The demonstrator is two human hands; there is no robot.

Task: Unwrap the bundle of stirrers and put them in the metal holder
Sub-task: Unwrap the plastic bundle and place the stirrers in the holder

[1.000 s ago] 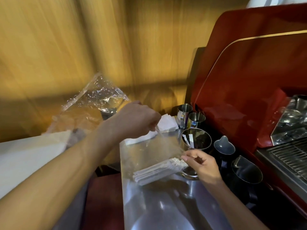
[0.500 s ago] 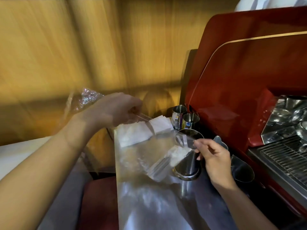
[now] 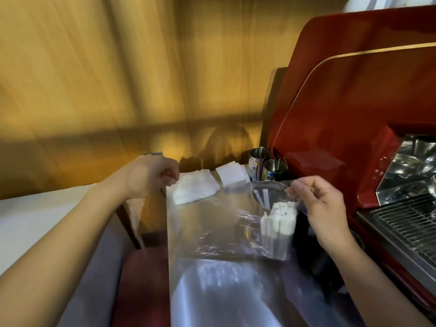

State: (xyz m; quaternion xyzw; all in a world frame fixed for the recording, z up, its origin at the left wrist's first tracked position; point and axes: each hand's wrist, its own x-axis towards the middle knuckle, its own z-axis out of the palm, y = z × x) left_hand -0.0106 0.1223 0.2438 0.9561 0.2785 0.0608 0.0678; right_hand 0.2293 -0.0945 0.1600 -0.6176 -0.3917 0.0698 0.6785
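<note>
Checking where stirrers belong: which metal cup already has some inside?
The wide cup by the right hand, holding white sticks; the two smaller cups behind show none.

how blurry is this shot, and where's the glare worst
Head view: the wooden wall is smeared by motion blur. The steel counter throws the strongest glare, a white patch near the bottom edge. The clear wrapper almost vanishes against that shine. The wrapped stirrers are soft but readable, as are both hands. The red espresso machine bows from wide-angle distortion.
</note>
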